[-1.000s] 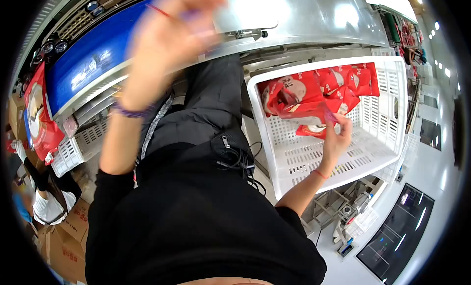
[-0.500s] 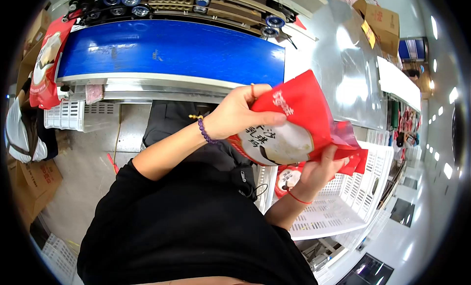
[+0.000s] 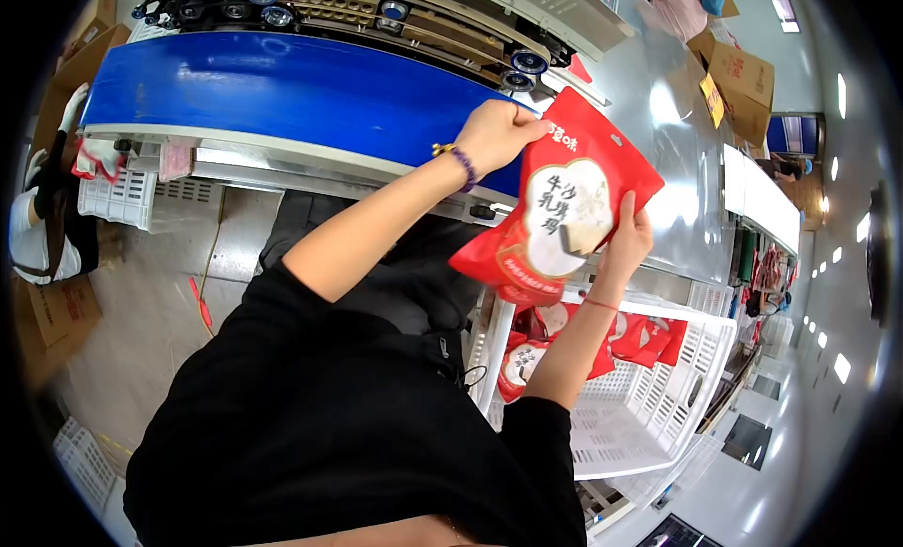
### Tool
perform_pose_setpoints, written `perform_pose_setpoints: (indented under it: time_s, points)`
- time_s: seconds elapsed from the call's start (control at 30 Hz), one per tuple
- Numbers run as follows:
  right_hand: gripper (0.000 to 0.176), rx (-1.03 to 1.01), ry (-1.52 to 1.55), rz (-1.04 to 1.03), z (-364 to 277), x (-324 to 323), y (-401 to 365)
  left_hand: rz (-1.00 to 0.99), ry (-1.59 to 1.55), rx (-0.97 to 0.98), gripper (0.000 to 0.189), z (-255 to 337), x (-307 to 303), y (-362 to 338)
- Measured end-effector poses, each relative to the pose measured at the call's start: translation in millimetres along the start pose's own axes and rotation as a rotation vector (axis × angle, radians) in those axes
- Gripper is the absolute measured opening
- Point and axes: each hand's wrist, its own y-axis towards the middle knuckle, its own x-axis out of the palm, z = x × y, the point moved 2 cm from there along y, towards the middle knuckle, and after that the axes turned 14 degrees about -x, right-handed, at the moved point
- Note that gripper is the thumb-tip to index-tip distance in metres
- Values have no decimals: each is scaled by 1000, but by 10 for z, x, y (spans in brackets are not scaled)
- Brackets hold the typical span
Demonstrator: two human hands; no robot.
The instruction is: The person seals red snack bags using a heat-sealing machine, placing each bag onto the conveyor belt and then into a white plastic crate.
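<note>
A red plastic pouch [image 3: 564, 208] with a pale printed panel and dark characters hangs upright above the front edge of the blue conveyor belt [image 3: 282, 91]. Its upper left corner is pinched in my left hand [image 3: 497, 138], thumb against the fingers. My right hand [image 3: 626, 244] grips the pouch by its right side edge, low down. Below my right forearm, several similar red pouches [image 3: 644, 340] lie in a white plastic basket [image 3: 701, 387].
Behind the belt runs a machine with rollers and wheels [image 3: 395, 25]. A steel table [image 3: 677, 133] stands right of it, with cardboard boxes [image 3: 738, 81] beyond. At the far left is a co-worker in white gloves [image 3: 47, 227], near another white basket [image 3: 118, 194].
Both hands have raised the pouch and turned it upright, its front now facing me. My left hand moved up to its corner. The pouch at the belt's left end has gone from there.
</note>
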Motion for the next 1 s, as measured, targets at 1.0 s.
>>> perform_pose_setpoints:
  time_s: [1.0]
  points:
    - [27,190,143,-589,-350,185,-80,632,261,440,20,790,-1189,-1359]
